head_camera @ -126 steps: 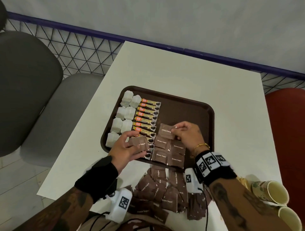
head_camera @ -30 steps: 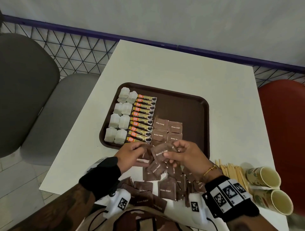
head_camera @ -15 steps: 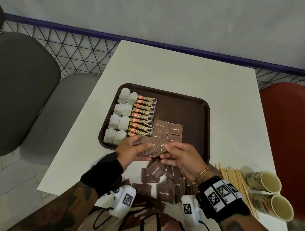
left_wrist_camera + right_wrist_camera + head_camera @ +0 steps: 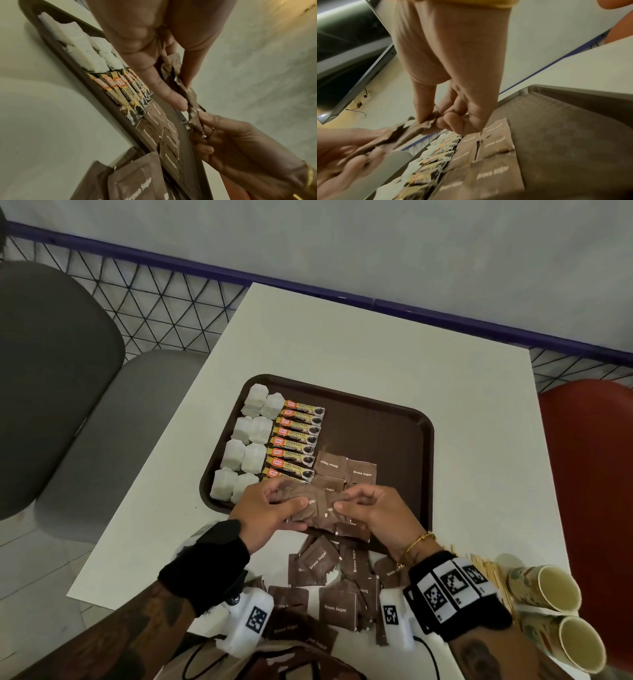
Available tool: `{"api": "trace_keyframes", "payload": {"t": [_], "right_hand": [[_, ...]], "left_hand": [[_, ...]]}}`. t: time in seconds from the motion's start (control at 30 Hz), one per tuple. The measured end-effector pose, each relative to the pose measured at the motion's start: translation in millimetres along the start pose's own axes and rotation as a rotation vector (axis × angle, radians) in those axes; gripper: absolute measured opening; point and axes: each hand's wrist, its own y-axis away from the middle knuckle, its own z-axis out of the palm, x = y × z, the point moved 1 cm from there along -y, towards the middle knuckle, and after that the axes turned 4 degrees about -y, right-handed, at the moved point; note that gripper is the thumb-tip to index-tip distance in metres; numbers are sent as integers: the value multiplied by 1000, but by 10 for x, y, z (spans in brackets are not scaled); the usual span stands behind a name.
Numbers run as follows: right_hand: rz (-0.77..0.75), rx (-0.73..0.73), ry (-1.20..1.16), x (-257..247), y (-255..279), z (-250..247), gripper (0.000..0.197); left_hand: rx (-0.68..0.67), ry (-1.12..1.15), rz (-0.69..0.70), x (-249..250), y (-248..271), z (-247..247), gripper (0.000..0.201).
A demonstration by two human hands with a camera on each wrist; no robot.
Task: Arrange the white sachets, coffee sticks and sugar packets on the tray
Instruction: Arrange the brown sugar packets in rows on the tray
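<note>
White desk (image 4: 394,344): both hands' (image 4: 270,508) grips pinch bunched sugar packets (image 4: 317,506) over the tray (image 4: 383,433); one could slip, scattering laid rows.

hands (image 4: 274,508) hiding near tray (image 4: 404,440) packets, left hand (image 4: 342,155) blurred

Head view: high above the counter (image 4: 394,344), looking forward and steeply down; whole tray (image 4: 383,419), both forearms, chairs and back wall in frame.

Left wrist view: very close, low beside the tray's (image 4: 56,50) near-left rim, looking along the left hand (image 4: 154,40) across the tray at a grazing angle; right hand (image 4: 240,146) enters from the lower right.

Right wrist view: equally close, looking along the right hand (image 4: 453,75) toward the far-left wall; left hand (image 4: 346,151) blurred at lower left.

All three views share the two hands meeting over the tray's near edge, plus the rows of coffee sticks (image 4: 296,440) and sugar packets (image 4: 346,469).
</note>
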Motion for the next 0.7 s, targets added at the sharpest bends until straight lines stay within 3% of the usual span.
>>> {"api": "trace_keyframes", "payload": {"t": [0.27, 0.47, 0.7], "right_hand": [[-28, 301, 49, -274, -800, -306, 18], [-69, 331, 291, -316, -1273, -201, 21], [-72, 399, 474, -152, -1440, -140, 24]], "left_hand": [[162, 224, -35, -7, -28, -257, 30], [187, 316, -38, -9, -47, -333, 27], [122, 411, -49, 46, -95, -301, 39]]}}
